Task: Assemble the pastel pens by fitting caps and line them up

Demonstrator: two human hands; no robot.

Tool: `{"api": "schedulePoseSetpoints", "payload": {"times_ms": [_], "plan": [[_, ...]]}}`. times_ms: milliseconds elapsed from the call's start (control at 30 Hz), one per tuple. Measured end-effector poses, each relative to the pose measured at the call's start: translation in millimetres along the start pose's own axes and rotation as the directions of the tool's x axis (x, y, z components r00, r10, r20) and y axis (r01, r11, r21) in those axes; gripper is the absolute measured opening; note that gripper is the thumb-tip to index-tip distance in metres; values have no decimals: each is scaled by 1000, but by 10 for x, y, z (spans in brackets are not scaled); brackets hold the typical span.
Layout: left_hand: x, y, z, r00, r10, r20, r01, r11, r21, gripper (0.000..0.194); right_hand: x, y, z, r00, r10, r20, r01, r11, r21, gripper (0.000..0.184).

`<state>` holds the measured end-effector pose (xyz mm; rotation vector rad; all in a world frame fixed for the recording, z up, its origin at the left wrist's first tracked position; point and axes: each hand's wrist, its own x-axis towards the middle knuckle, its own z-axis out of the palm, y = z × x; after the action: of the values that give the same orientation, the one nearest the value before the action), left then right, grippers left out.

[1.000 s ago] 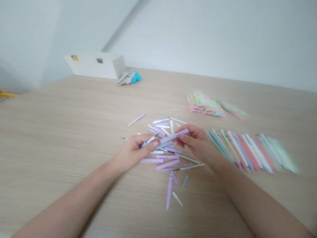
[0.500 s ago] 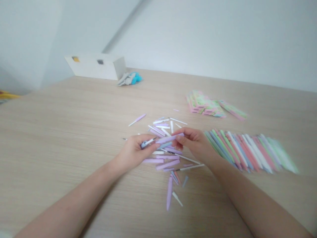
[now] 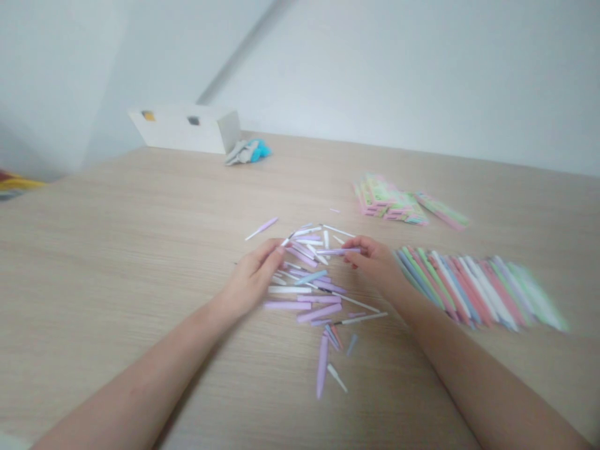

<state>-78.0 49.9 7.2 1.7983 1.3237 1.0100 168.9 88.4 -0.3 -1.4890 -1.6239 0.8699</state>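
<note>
My left hand (image 3: 253, 278) is closed at the left edge of a pile of loose pen parts. Between its thumb and fingertips is a thin white pen refill (image 3: 287, 239) with a dark end pointing up and right. Across the pile, my right hand (image 3: 371, 257) pinches a purple pen barrel (image 3: 338, 251), held nearly level and pointing left. Beneath and between the hands lie purple barrels (image 3: 319, 312), white tubes (image 3: 289, 290), a light blue piece (image 3: 311, 277) and thin refills (image 3: 360, 317). Blur hides the finer details of what each hand holds.
A slanted row of coloured pens (image 3: 469, 287) lies beside my right forearm. Pink and green packets (image 3: 375, 194) are stacked behind it. A white box (image 3: 182, 132) stands at the back left, with a grey and blue crumpled item (image 3: 250, 151) next to it.
My hands have drawn apart; the purple barrel has left my left fingertips and moved right with my right hand. The piece in my left hand now points more steeply upward.
</note>
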Motion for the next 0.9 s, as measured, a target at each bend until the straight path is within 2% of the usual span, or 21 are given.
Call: {"api": "schedulePoseSetpoints", "payload": {"times_ms": [67,200,367,533,600,700,767,900], "plan": [[20,-19,-8,998,-31,-51,32,999,17,38,-14,-6,10,999,-30,21,32,992,-124,17],[36,-57,-14,997,-24,-76,27,999,37,37,-49,6,49,987,-119,110,142,961,-237,14],[34,-92,-12,999,-39,-26,41,998,57,39,-75,59,107,963,-230,140,262,918,-299,14],[27,-92,4,999,-1,37,-4,991,133,40,-84,82,135,917,-346,197,396,844,-361,15],[19,-74,8,998,0,57,-8,989,148,41,-90,77,142,885,-417,206,465,792,-395,15],[7,-47,8,997,-9,73,-3,986,164,42,-126,29,162,797,-548,255,603,697,-387,17],[2,-37,7,997,-15,80,1,986,168,42,-166,-23,183,740,-593,317,672,637,-378,18],[-1,-40,15,996,-18,91,3,986,166,42,-229,-93,233,704,-574,418,710,569,-415,21]]}}
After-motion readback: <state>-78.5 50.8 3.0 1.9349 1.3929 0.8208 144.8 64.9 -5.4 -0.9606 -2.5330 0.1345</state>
